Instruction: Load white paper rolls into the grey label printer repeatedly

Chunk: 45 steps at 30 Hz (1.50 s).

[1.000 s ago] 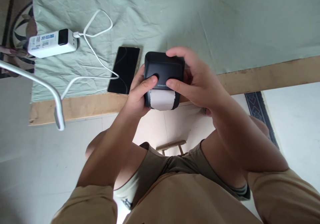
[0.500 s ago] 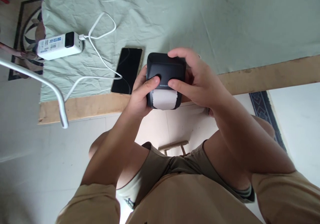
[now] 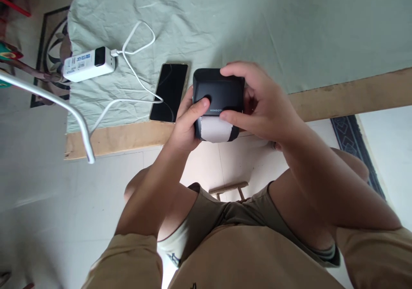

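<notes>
While both hands grip it from either side, a small black printer [image 3: 219, 92] sits raised just over the near wooden edge of the bench [image 3: 337, 95], with a strip of white paper [image 3: 215, 129] curling out of its lower front. The left hand [image 3: 185, 123] wraps the printer's left side, fingers curled behind it and the thumb pressed flat on the dark lid. The right hand [image 3: 264, 102] clasps the right side, its forefinger hooked over the far top edge and its thumb laid across the front beside the maker's lettering, which is too small to read. Both hands are closed firmly on the casing.

Just left of the printer, a dark-screened phone [image 3: 169, 92] lies flat on the pale green cloth [image 3: 257, 22] that covers the bench. A white cable [image 3: 135, 72] loops across the cloth from the phone's near end to a white power bank [image 3: 88, 63] farther left. A bent metal tube [image 3: 64, 108] crosses the left of the view, in front of the bench edge. Below, the person's knees and tan shorts [image 3: 244, 254] fill the foreground above a pale tiled floor [image 3: 48, 203].
</notes>
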{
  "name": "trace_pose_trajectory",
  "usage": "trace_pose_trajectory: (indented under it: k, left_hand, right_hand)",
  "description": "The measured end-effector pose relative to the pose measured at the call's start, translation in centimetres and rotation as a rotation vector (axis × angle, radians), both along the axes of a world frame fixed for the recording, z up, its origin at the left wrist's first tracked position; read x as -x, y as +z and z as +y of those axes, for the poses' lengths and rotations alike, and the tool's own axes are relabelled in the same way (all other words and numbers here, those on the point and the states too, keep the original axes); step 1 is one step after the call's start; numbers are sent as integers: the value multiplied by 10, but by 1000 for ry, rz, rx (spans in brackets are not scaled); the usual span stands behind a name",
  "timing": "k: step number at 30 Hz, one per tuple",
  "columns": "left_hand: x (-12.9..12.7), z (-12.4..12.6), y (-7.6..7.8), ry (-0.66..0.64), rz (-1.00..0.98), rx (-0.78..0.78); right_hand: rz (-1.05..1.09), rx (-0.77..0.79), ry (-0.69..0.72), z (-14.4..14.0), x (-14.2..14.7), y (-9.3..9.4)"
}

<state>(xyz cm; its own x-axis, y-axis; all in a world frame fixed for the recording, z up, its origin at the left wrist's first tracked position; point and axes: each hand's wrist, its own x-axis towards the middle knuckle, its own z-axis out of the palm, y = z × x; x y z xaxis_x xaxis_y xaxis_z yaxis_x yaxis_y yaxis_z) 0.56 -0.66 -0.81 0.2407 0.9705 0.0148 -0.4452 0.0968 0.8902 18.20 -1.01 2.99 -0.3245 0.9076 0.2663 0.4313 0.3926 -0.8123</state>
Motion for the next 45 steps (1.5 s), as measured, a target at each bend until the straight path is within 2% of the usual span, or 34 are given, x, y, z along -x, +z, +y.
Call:
trace_pose_trajectory:
  k: [6, 11, 20, 27, 31, 34, 37, 41, 45]
  left_hand:
    - [-1, -1, 2, 14, -4, -2]
    - [0, -3, 4, -1, -20, 8]
    - [0, -3, 3, -16, 29, -3]
    - [-4, -3, 6, 16, 21, 0]
    - [-7, -1, 8, -2, -8, 39]
    - [-9, 1, 7, 32, -18, 92]
    - [-9, 2, 4, 85, -13, 79]
    - [-8, 2, 2, 100, -22, 62]
    - [-6, 2, 0, 116, -23, 42]
  right_hand:
    - [-60, -7, 39, 1, -2, 2]
    - [-30, 29, 12, -1, 1, 5]
    - [-64, 100, 18, 4, -1, -3]
    - [-75, -24, 9, 4, -3, -6]
    - [-81, -13, -16, 3, -7, -3]
    - [-137, 26, -59, 2, -9, 1]
    - [-201, 47, -86, 2, -9, 5]
    - [-206, 69, -31, 2, -5, 6]
    - [-211, 16, -32, 0, 3, 6]
